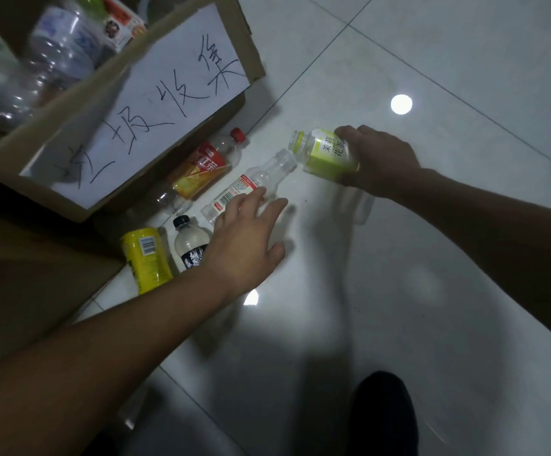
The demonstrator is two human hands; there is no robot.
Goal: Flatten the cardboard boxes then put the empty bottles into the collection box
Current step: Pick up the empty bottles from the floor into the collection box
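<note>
Left fingers [270, 207]: straight and spread, reaching out from the left hand [244, 245]. The tips are at the body of the clear bottle [251, 185] and not yet curled round it. From where I stand I can't tell if they actually press on it.
Right hand [379, 159]: wrapped round the green-label bottle [326, 153], holding it tilted with its open neck towards the clear bottle's mouth, the two nearly touching.
Clear bottle: lying on its side on the floor [432, 291], uncapped, neck pointing at the green one.
Collection box [252, 44]: upper left, just beside the loose bottles, with a handwritten paper sign [155, 106] on its flap. A few bottles [60, 51] already lie inside (blurred, so I won't count them).
Still on the floor: a red-label bottle [205, 169] against the box, then a yellow bottle [145, 258] and a black-capped bottle [190, 245] near the left wrist.
Cardboard [30, 274]: a dark brown sheet at the left, seemingly flat, so I judge the flattening done.
Step in hand: picking up bottles, one per hand, for the box.
Doing it well: close the left fingers round the clear bottle's middle, since a round, light bottle rolls away from a fingertip nudge. Lift both clear of the flap and drop them over the opening, not onto the sign.
</note>
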